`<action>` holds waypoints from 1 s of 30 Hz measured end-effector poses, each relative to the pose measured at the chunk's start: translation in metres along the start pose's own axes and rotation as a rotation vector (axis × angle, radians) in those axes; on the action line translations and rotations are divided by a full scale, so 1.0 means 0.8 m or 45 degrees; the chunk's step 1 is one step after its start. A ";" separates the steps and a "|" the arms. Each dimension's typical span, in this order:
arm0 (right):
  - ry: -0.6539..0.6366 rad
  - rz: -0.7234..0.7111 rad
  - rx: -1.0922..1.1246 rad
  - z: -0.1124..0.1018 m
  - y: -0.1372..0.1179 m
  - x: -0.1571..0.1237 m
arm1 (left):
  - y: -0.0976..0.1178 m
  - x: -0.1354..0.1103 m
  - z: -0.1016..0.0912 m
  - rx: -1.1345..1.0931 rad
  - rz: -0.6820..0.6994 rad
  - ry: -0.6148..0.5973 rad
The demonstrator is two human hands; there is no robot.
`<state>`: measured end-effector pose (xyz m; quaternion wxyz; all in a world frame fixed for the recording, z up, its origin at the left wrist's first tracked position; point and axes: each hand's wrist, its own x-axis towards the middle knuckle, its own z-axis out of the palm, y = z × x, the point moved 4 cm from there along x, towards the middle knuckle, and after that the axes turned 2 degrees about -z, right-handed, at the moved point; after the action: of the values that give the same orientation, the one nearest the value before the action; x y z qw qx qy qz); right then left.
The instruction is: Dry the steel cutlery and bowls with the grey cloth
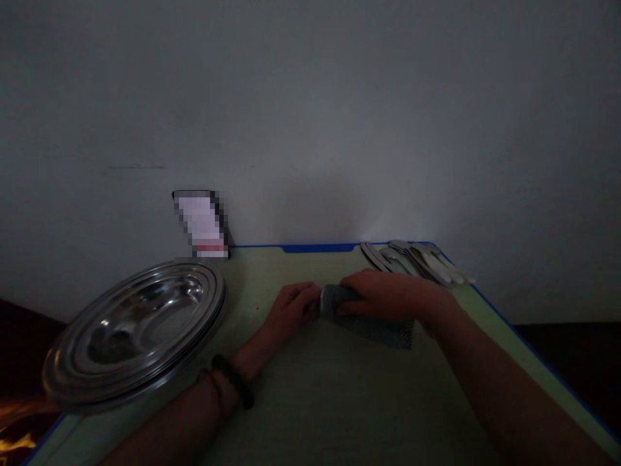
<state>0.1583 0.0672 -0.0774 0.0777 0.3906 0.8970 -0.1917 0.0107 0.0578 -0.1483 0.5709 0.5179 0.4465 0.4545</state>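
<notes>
My right hand (388, 294) is wrapped round a grey cloth (373, 327) that hangs down onto the pale green table (310, 401). My left hand (291, 310) is closed at the cloth's left end, pinching something small and pale that I cannot make out. Both hands meet near the table's middle. A dark beaded bracelet (235, 382) sits on my left wrist.
Stacked steel plates (140, 330) lie at the table's left edge. Several spoons (417, 262) lie at the far right corner. A blurred-out phone (201, 223) leans against the grey wall. The table has a blue rim (548, 366) on the right.
</notes>
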 end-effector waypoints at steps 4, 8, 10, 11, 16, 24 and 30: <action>-0.058 0.153 0.085 -0.011 0.047 -0.022 | 0.004 0.009 -0.023 -0.382 0.041 0.288; -0.067 0.236 0.194 -0.025 0.075 -0.048 | 0.006 0.015 -0.030 -0.499 -0.007 0.318; -0.076 0.233 0.242 -0.029 0.078 -0.056 | 0.003 0.015 -0.026 -0.482 -0.064 0.265; -0.079 0.225 0.266 -0.030 0.079 -0.059 | 0.002 0.015 -0.025 -0.465 -0.082 0.251; -0.090 0.221 0.376 -0.031 0.081 -0.062 | 0.001 0.013 -0.026 -0.224 -0.007 0.259; -0.107 0.179 0.190 -0.031 0.053 -0.050 | 0.005 0.004 -0.021 0.101 -0.007 0.337; -0.088 -0.010 0.176 -0.022 0.023 -0.023 | 0.010 -0.002 -0.002 0.117 0.090 0.212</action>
<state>0.1845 0.0729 -0.0612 0.0808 0.3845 0.8800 -0.2668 0.0081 0.0574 -0.1406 0.4911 0.5193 0.4943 0.4948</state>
